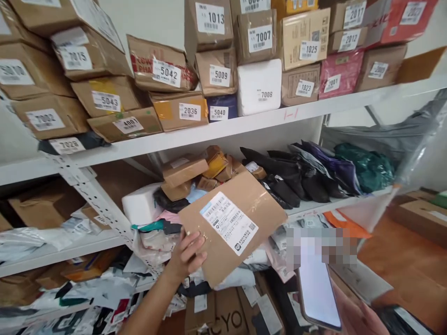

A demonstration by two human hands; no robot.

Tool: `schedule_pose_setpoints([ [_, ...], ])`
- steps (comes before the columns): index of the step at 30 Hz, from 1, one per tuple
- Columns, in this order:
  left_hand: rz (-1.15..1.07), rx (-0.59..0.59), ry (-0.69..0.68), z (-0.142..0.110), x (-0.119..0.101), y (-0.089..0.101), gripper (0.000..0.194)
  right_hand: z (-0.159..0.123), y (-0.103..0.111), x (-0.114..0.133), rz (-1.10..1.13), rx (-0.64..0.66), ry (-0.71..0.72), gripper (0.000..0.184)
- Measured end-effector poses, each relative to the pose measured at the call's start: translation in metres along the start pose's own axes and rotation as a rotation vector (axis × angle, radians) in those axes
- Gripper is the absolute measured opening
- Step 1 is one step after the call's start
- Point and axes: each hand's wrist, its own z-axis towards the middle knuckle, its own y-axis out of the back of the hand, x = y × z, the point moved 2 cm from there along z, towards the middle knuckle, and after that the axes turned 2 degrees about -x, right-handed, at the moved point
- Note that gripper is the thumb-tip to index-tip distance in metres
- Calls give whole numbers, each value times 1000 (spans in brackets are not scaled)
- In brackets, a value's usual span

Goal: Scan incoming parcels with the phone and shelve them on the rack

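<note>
A flat brown cardboard box (267, 200) with a white shipping label (228, 223) is held up in front of the shelves, tilted, label side toward me. My left hand (190, 251) grips its lower left edge, fingers wrapped over the front. At the lower right, my right hand (359, 307) is closed around a smartphone (319, 293), whose pale screen faces me. A blurred patch covers the phone's top end. Just behind the box, small parcels (185, 170) are piled on the middle shelf, partly hidden by it.
The white upper shelf (244, 122) carries several boxes with numbered labels. Black plastic mailer bags (286, 172) and a green bag (366, 160) lie on the middle shelf. Below are bagged parcels (104, 286) and cardboard boxes (223, 307). A shelf post (94, 200) stands at left.
</note>
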Motion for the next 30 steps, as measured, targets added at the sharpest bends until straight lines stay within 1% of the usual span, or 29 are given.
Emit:
schedule_pose_setpoints([
  [1, -45, 7, -20, 2, 7, -12, 30, -8, -9, 7, -42, 48, 2, 139],
  [3, -105, 15, -70, 4, 19, -35, 30, -22, -32, 21, -97, 16, 47, 136],
  [4, -122, 17, -111, 5, 24, -46, 29, -29, -45, 26, -117, 20, 77, 137],
  [5, -134, 15, -159, 7, 28, -57, 27, -34, -59, 30, -134, 32, 73, 133],
  [7, -153, 14, -239, 11, 36, -77, 25, -39, -87, 34, -206, 114, 54, 125],
  [10, -210, 2, -274, 17, 42, -102, 23, -31, -117, 34, -291, 193, 80, 117],
  [12, -241, 1, -281, 19, 41, -115, 23, -20, -127, 29, -328, 240, 94, 112],
  [14, -260, 5, -289, 19, 38, -126, 22, -8, -131, 24, -345, 290, 102, 110],
  [16, -276, 16, -289, 16, 35, -134, 23, 0, -133, 19, -341, 319, 99, 110],
  [18, -282, 25, -277, 13, 32, -140, 25, 3, -137, 18, -327, 322, 103, 110],
  [22, -270, 34, -254, 8, 32, -147, 25, 1, -153, 26, -328, 308, 128, 101],
  [25, -263, 44, -251, 7, 31, -149, 23, 2, -163, 31, -328, 234, 123, 92],
  [27, -261, 44, -247, 8, 30, -149, 23, 4, -164, 32, -314, 168, 133, 89],
  [28, -260, 42, -247, 9, 28, -149, 22, 5, -163, 32, -316, 163, 137, 90],
  [30, -252, 37, -256, 11, 25, -147, 22, 6, -161, 32, -323, 227, 126, 99],
])
